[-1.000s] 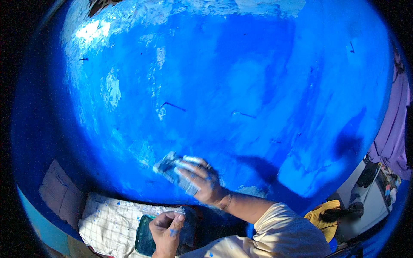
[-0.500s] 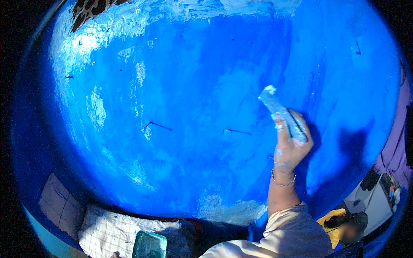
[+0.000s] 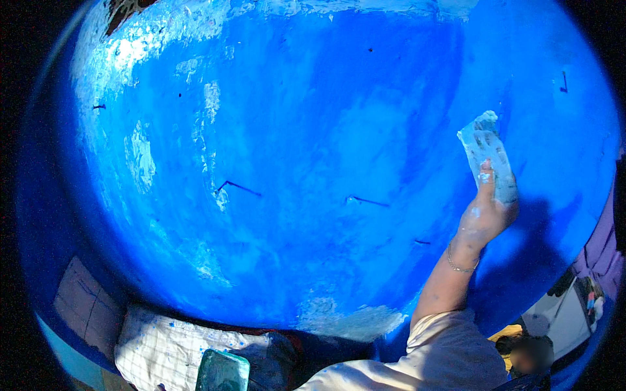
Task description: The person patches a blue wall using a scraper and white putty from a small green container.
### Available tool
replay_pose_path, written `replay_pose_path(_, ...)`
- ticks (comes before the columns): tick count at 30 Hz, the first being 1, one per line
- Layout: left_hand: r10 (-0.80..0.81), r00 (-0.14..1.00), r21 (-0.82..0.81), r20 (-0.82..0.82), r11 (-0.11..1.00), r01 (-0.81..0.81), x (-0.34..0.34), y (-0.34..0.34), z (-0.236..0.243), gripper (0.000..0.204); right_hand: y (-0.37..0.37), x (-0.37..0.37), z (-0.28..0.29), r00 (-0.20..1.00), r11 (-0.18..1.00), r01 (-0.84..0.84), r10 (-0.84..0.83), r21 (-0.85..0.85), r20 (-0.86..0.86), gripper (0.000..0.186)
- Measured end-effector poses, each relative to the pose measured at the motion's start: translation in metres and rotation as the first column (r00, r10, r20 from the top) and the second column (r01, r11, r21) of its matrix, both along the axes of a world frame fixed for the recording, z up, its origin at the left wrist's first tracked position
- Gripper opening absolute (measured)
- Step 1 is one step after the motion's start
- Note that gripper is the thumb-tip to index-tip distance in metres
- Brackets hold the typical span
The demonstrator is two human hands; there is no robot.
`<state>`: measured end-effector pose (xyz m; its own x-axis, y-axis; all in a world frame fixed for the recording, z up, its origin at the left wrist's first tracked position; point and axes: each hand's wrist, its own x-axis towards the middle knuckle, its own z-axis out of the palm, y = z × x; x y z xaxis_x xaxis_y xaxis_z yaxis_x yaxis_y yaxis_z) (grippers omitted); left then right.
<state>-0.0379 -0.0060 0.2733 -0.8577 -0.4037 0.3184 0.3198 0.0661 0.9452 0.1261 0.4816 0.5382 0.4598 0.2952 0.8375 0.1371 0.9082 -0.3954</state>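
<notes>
My right hand (image 3: 488, 218) is raised against the blue wall (image 3: 293, 130), at the right of the view. It grips a flat, bendable pale blue-grey piece (image 3: 499, 163) smeared with paste; its exact kind does not show. My thumb lies along the near face, and the fingers are behind it. White smears mark the thumb and hand. At the bottom edge is a translucent green tub (image 3: 225, 370), partly cut off. Only a bit of my left hand (image 3: 161, 387) shows beside the tub, its fingers mostly out of the picture.
Bent nails (image 3: 238, 189) stick out of the wall in several places. Pale patches (image 3: 352, 320) mark its surface. A checked cloth (image 3: 163, 345) covers something low at the bottom left. Another person (image 3: 521, 348) is at the lower right, near a purple curtain (image 3: 596, 251).
My right hand has moved right and slightly up with the flat piece, which now shows its broad face. The view has shifted a little.
</notes>
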Motion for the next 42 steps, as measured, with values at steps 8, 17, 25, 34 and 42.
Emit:
replay_pose_path(8, 0.003, 0.994, 0.03, -0.106, 1.0, 0.0, -0.002, 0.032, 0.017, 0.019, -0.062, -0.072, -0.011, 0.862, 0.723, -0.318, -0.049, 0.614, 0.505, 0.032)
replay_pose_path(17, -0.565, 0.825, 0.372, -0.003, 0.765, 0.526, 0.017, 0.112, 0.09, 0.022, -0.164, -0.147, -0.069, 0.568, 0.54, -0.717, 0.089, 0.44, 0.818, 0.033)
replay_pose_path(25, -0.578, 0.812, 0.495, -0.082, 0.683, 0.537, 0.012, 0.16, 0.122, 0.03, -0.183, -0.183, -0.117, 0.472, 0.483, -0.831, 0.353, 0.275, 0.808, 0.028)
replay_pose_path(34, -0.536, 0.843, 0.585, -0.039, 0.671, 0.455, -0.015, 0.183, 0.119, 0.012, -0.164, -0.219, -0.149, 0.389, 0.47, -0.882, 0.719, 0.009, 0.575, 0.062)
replay_pose_path(42, -0.55, 0.835, 0.454, -0.005, 0.743, 0.492, -0.025, 0.167, 0.119, 0.011, -0.162, -0.21, -0.222, -0.645, -0.929, -0.263, 0.371, -0.262, -0.668, 0.042)
